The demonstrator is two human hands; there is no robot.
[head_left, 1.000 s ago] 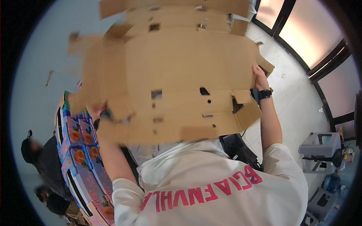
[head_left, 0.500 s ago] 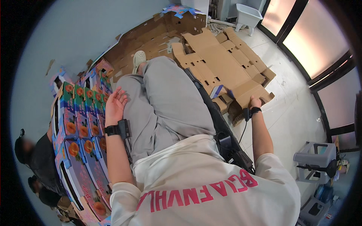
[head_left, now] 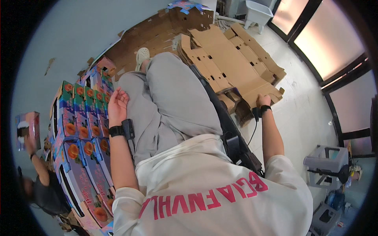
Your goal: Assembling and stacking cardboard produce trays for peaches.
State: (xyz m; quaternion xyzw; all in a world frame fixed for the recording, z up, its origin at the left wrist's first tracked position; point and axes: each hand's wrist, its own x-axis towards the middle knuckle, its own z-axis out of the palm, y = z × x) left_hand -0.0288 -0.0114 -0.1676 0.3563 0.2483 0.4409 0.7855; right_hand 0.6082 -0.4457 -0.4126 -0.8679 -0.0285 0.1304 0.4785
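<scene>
- At far left, one co-worker's hand held up one printed box.
- Next came stacked colourful cartons: four ends showed in the upper row and three in the lower, others being partly hidden.
- The left hand lay open and empty, palm up, beside that stack.
- One pale clog showed beyond the grey trousers.
- The flattened carton lay ahead and to the right, its long axis slanting from far left to near right; layers beneath couldn't be counted.
- The right hand, clearly the nearer, was closed on its near edge.
- At far right stood at least two grey plastic stools.
</scene>
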